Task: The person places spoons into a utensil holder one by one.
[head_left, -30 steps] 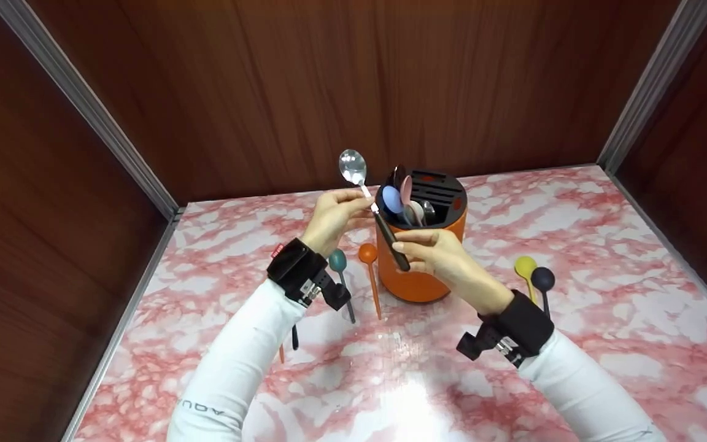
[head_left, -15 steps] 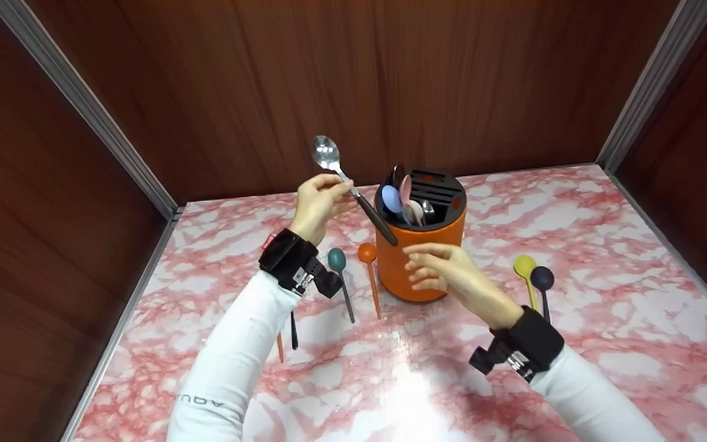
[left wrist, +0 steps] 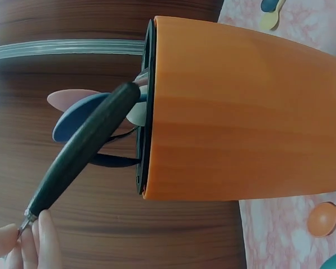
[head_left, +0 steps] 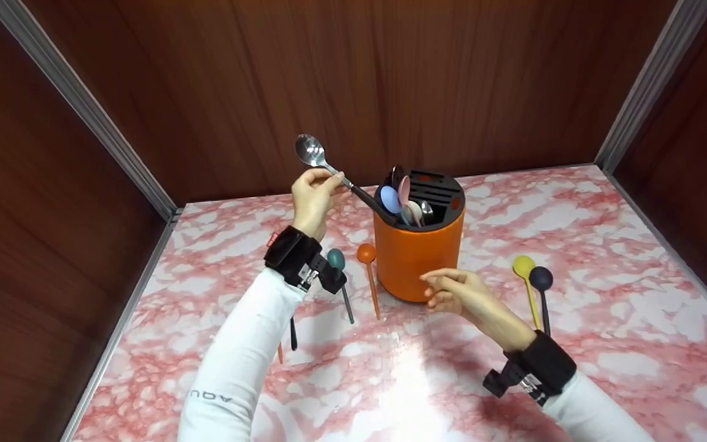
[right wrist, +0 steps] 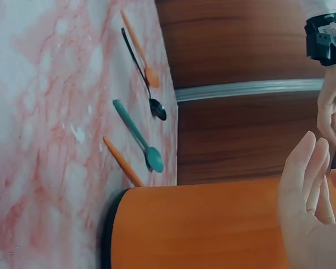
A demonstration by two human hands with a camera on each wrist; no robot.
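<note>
My left hand (head_left: pixel 313 199) pinches a metal spoon (head_left: pixel 310 150) with a dark handle (left wrist: pixel 81 148) near where the handle meets the steel. The bowl points up and left, and the handle slants down to the right, its end by the rim of the orange utensil holder (head_left: pixel 418 261). In the left wrist view the handle's end is in front of the holder's black top; contact cannot be told. My right hand (head_left: pixel 467 301) holds nothing, its fingers relaxed, in front of the holder's lower right. Blue (head_left: pixel 390 199), pink (head_left: pixel 404 189) and other spoons stand in the holder.
Left of the holder lie an orange spoon (head_left: pixel 366 253) and a teal spoon (head_left: pixel 336 259). Partly behind my left arm are a black handle (head_left: pixel 293 334) and another orange one (head_left: pixel 280 353). A yellow spoon (head_left: pixel 523 266) and a dark blue spoon (head_left: pixel 540 279) lie at the right. Wooden panels enclose the table.
My right hand has let go of the spoon's handle and moved down and right. My left hand has carried the spoon up and left, tilting it further toward level.
</note>
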